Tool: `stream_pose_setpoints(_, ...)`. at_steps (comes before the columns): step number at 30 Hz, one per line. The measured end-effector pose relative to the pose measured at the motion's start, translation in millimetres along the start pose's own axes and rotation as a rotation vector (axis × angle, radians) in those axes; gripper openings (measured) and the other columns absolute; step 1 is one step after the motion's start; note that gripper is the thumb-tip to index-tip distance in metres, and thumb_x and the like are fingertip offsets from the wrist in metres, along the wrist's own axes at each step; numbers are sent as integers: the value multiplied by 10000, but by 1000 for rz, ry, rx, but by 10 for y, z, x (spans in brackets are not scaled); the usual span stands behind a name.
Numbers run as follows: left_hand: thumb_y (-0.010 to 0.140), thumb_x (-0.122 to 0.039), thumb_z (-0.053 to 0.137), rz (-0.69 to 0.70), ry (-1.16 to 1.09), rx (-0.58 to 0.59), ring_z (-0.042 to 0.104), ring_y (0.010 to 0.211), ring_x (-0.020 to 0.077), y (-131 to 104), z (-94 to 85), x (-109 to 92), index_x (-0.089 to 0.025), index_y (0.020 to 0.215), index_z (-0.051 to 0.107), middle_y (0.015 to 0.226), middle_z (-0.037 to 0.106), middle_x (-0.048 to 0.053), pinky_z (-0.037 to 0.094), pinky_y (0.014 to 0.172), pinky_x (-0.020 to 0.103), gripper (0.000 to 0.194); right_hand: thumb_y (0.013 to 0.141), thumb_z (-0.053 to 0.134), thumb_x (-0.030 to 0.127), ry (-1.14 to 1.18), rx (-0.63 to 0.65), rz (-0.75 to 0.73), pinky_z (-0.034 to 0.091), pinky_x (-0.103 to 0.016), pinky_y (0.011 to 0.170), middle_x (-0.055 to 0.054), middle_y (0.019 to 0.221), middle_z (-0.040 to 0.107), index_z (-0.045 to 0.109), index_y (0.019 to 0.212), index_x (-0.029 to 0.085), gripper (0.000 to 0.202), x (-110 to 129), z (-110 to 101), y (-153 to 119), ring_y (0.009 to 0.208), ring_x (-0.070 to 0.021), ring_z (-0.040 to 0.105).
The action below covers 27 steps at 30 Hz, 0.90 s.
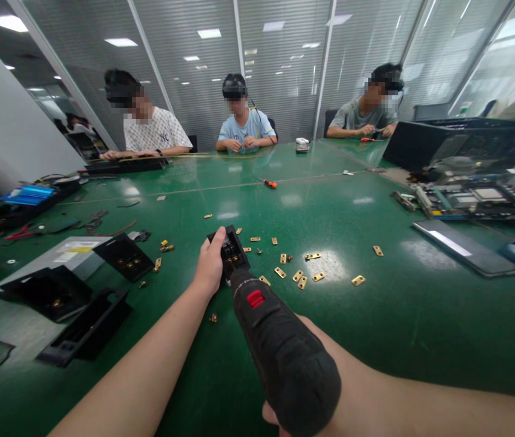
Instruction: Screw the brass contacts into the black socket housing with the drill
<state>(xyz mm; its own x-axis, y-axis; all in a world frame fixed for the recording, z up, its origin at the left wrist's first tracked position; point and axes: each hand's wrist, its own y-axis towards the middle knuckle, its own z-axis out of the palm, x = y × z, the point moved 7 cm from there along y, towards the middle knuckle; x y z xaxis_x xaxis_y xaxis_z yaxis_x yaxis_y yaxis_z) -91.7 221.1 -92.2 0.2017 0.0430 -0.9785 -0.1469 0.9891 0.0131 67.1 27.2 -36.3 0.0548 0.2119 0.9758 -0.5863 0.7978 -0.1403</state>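
Note:
My left hand (209,264) is closed around a small black plastic housing (235,252) with brass-coloured parts inside, its thumb along the top edge. A black cordless drill (285,352) with a red switch points away from me, and its front end meets the housing. My right hand (270,415) grips the drill from below and is mostly hidden behind its body. Where the bit touches inside the housing is too small to make out. Several brass plates (302,282) with holes lie on the green table (403,340) just right of the housing. A small screw piece (212,317) rests nearer me.
More black housings (88,328) stand at the left, beside a grey metal box (64,258). An orange-handled screwdriver (270,183) lies farther back. Circuit boards (476,197) and a dark flat panel (467,247) occupy the right. Three people sit across the table.

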Motion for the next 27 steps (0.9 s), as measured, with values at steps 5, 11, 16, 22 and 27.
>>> stream_pose_setpoints(5, 769, -642, 667, -3, -3, 10, 715, 616, 251, 8, 1, 13, -161, 952, 629, 710, 724, 55, 585, 592, 373, 516, 556, 806, 91, -12, 34, -1, 509, -245, 614, 52, 795, 591, 399, 1223, 191, 788, -24, 16, -18, 587, -96, 569)
stream_pose_setpoints(11, 763, -648, 669, -9, -10, 6, 715, 618, 248, 9, -6, 20, -159, 954, 628, 712, 722, 53, 589, 600, 378, 526, 569, 839, 107, -97, 39, -23, 524, -281, 719, 36, 830, 613, 385, 1270, 187, 839, -20, -5, -25, 661, -117, 605)
stream_pose_setpoints(16, 765, -648, 665, -15, -8, 6, 712, 612, 250, 6, -3, 13, -158, 953, 626, 704, 718, 54, 588, 597, 382, 527, 586, 841, 127, -57, 63, -27, 506, -250, 649, 56, 782, 593, 402, 1241, 186, 791, -7, 14, -20, 605, -96, 577)
stream_pose_setpoints(22, 768, -649, 666, -11, -8, 6, 714, 625, 255, 9, -8, 20, -163, 958, 623, 713, 721, 57, 589, 611, 394, 524, 561, 825, 93, -37, 11, -38, 514, -271, 689, 63, 781, 575, 416, 1246, 193, 804, -65, -1, -8, 640, -105, 577)
stream_pose_setpoints(27, 766, -647, 671, -13, -10, 1, 714, 626, 256, 13, -6, 24, -169, 955, 621, 710, 720, 52, 587, 607, 392, 516, 546, 822, 83, -49, -2, -55, 520, -273, 701, 51, 815, 585, 432, 1224, 197, 791, -54, -8, -9, 664, -107, 577)
